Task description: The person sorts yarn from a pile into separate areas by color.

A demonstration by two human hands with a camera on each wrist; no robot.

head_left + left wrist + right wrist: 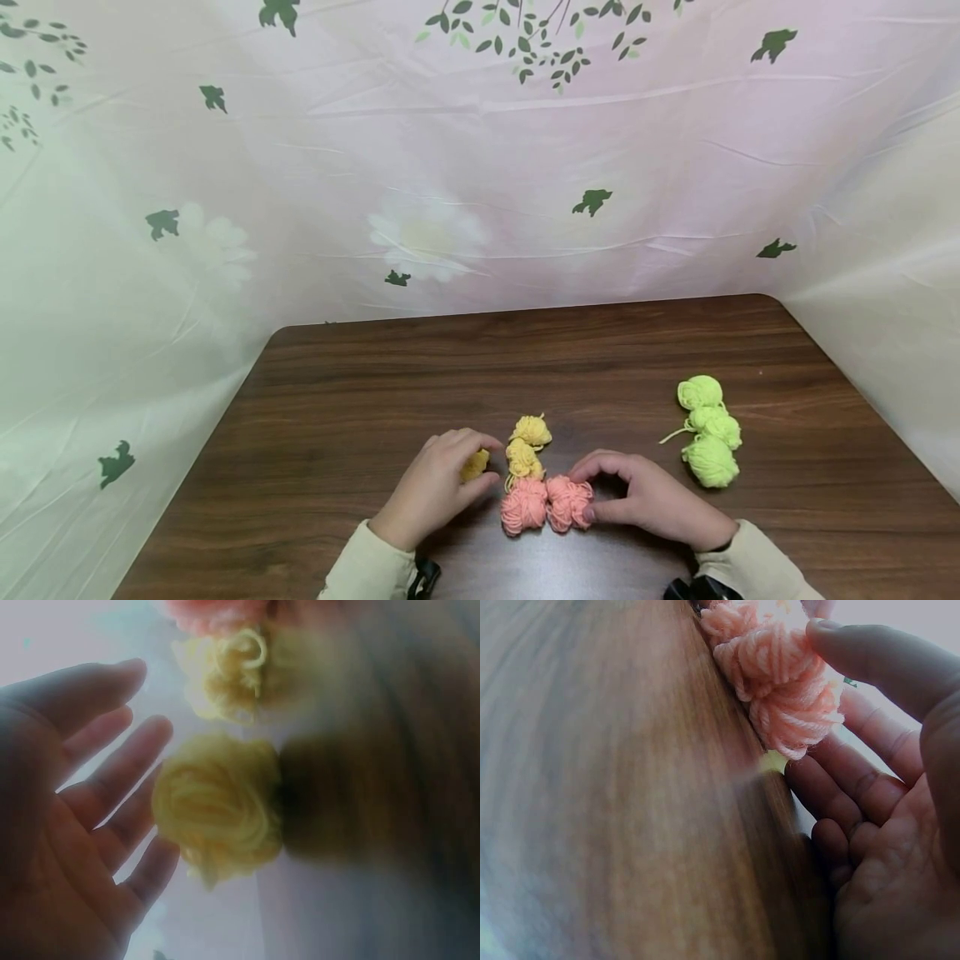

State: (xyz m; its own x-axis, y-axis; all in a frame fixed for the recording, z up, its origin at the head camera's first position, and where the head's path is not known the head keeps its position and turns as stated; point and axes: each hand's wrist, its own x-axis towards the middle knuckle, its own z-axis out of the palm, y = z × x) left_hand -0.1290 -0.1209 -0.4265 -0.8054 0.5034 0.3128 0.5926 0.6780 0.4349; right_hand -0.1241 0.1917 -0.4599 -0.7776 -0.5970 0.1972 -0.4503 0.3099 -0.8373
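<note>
In the head view, at the lower centre of the frame, the left hand point(442, 479) curves loosely about a lone yellow ball point(476, 465), with a gap left between thumb and fingertips. The right hand point(652, 500) pinches the right pink ball point(569, 503), its thumb and fingers set on opposite sides. That ball sits just beside the left pink ball point(523, 506), below two stacked yellow balls point(523, 461). Crowding looks the main risk: a sideways nudge from either hand could spoil the close arrangement, and loops might snag. The green balls point(711, 432) at right trail a loose strand that a sleeve could catch. The bench point(360, 375) offers most room left of centre and above the yarn; its far edge meets the cloth point(510, 167) mid-frame, while its near edge is out of view.

In the left wrist view, the left hand's fingers are spread at left, and the yellow ball sits mid-frame against them; whether they touch is unclear. With so slack a hold, it could roll away.

In the right wrist view, the thumb presses the pink ball at upper centre; soft strands could slip or deform under a hard pinch. Bench surface spreads across the left half.
</note>
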